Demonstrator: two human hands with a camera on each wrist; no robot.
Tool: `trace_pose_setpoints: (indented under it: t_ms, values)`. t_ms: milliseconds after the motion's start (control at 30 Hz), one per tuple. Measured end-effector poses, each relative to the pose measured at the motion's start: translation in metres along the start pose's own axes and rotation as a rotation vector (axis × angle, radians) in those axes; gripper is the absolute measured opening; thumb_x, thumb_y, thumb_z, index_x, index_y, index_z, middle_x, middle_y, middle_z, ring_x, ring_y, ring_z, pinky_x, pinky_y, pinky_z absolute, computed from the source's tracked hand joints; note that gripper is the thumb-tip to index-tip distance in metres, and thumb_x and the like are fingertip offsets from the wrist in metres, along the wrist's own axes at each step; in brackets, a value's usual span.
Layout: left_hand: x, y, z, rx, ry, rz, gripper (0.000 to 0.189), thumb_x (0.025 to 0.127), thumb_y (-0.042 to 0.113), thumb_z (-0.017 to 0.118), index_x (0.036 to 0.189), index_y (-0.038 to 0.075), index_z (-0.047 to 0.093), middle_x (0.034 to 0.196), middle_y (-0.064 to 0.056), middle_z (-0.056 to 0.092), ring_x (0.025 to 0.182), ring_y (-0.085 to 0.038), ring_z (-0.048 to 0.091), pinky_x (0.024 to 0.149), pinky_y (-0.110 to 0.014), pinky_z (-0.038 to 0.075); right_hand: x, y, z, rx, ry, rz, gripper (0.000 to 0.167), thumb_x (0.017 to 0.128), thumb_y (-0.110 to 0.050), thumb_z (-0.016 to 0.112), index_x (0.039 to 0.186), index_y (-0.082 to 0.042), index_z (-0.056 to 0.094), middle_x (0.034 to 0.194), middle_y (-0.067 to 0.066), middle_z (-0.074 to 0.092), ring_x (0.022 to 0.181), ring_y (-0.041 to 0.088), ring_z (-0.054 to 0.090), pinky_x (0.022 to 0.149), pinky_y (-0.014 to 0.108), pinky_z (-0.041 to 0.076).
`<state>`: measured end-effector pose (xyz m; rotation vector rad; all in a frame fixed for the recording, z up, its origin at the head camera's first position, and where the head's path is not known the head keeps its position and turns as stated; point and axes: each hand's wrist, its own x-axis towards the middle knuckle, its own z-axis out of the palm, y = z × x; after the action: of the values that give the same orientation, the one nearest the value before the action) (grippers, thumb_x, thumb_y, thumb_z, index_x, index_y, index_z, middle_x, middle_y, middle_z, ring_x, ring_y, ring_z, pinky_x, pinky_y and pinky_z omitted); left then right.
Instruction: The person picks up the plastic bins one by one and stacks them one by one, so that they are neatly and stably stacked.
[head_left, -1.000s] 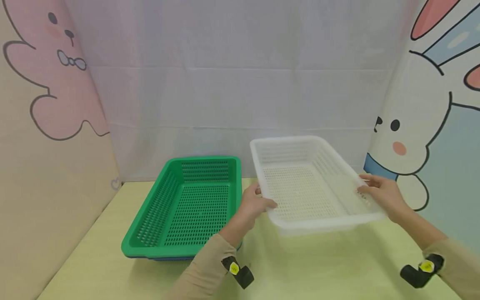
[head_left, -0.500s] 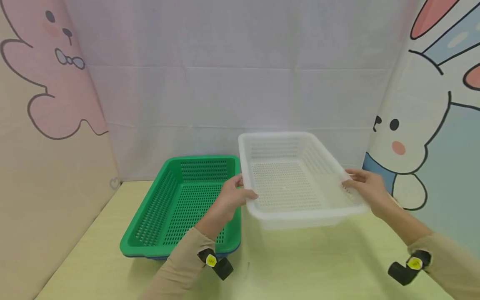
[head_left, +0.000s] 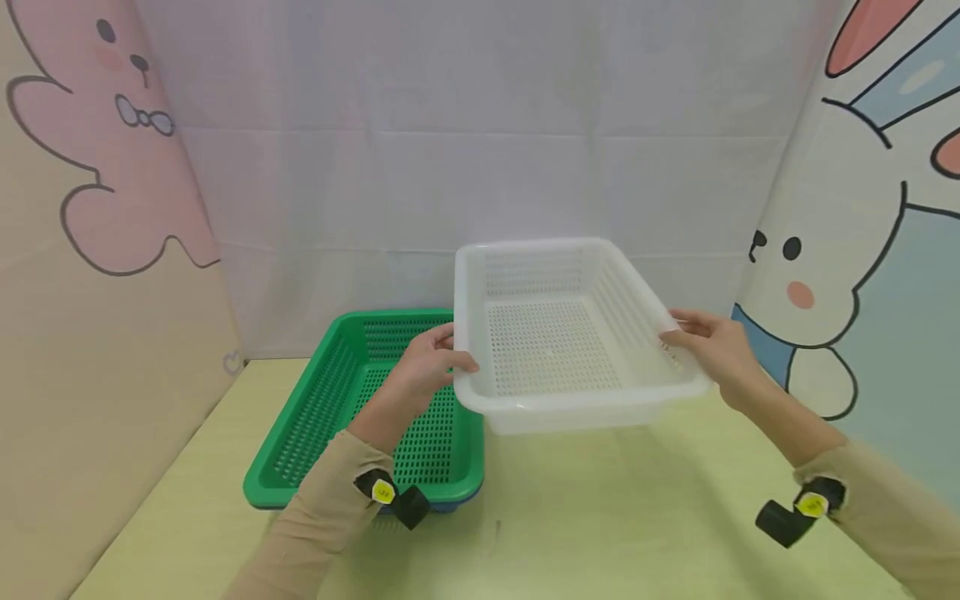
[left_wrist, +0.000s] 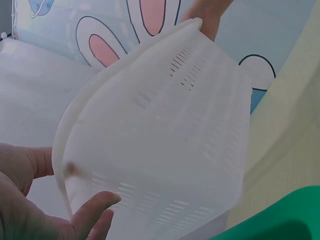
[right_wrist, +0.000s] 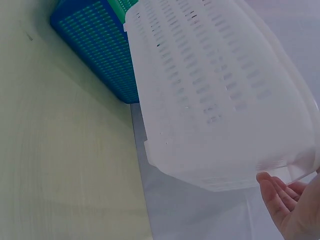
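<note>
Above the bench (head_left: 570, 517), toward its back edge, the white perforated basket (head_left: 551, 350) is held by its side rims, pinched between thumb and fingers of the left hand (head_left: 423, 367) and right hand (head_left: 716, 350). Should either pinch slip, the green basket (head_left: 476, 442) could be struck.

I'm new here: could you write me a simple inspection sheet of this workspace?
Surface: smooth, pale yellow-green table; small dark mark on it.
Job's things: rectangular white plastic mesh basket, raised off the table; rectangular green plastic mesh basket nested in a blue plastic mesh basket on the table.
Clutter: nothing seen.
Grippers: bare human hands here; left hand and right hand hold opposite sides of the white basket.
Cables: nothing seen that is clearly a cable.
Surroundings: plain pale backdrop; pink cartoon animal at left, white cartoon rabbit at right.
</note>
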<state>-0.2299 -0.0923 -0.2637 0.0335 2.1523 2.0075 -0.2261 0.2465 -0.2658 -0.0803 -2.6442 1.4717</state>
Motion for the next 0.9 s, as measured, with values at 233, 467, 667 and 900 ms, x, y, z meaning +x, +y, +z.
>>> trace_pose_setpoints:
  t_ms: [233, 467, 667, 900]
  values:
    - [0.002, 0.005, -0.02, 0.009, -0.004, -0.008, 0.071, 0.075, -0.008, 0.057, 0.14, 0.008, 0.033, 0.125, -0.014, 0.045, 0.114, -0.028, 0.046, 0.093, -0.045, 0.042, 0.0, -0.013, 0.01, 0.1, -0.017, -0.017, 0.061, 0.086, -0.027, 0.061, 0.135, 0.001, 0.039, 0.09, -0.015, 0.057, 0.074, -0.005, 0.054, 0.065, 0.019, 0.049]
    - [-0.001, 0.008, -0.044, 0.035, -0.014, 0.024, 0.071, 0.076, -0.008, 0.055, 0.141, 0.007, 0.031, 0.13, -0.015, 0.044, 0.116, -0.03, 0.045, 0.093, -0.045, 0.041, 0.0, -0.024, 0.026, 0.186, -0.005, -0.029, 0.059, 0.085, -0.025, 0.062, 0.135, -0.001, 0.041, 0.094, -0.014, 0.059, 0.076, -0.005, 0.055, 0.066, 0.016, 0.048]
    - [-0.007, 0.012, -0.065, 0.077, -0.035, 0.041, 0.073, 0.077, -0.007, 0.054, 0.143, 0.009, 0.026, 0.131, -0.015, 0.042, 0.116, -0.028, 0.045, 0.086, -0.038, 0.046, -0.005, -0.034, 0.038, 0.214, -0.009, -0.063, 0.057, 0.085, -0.025, 0.062, 0.133, -0.001, 0.044, 0.104, -0.005, 0.06, 0.081, -0.001, 0.056, 0.069, 0.017, 0.049]
    - [-0.016, 0.012, -0.091, 0.123, -0.073, 0.067, 0.074, 0.076, -0.006, 0.055, 0.143, 0.006, 0.025, 0.13, -0.017, 0.042, 0.107, -0.022, 0.05, 0.077, -0.03, 0.051, -0.012, -0.044, 0.054, 0.254, -0.029, -0.085, 0.057, 0.084, -0.023, 0.064, 0.133, -0.002, 0.045, 0.121, 0.016, 0.055, 0.083, -0.001, 0.056, 0.07, 0.017, 0.049]
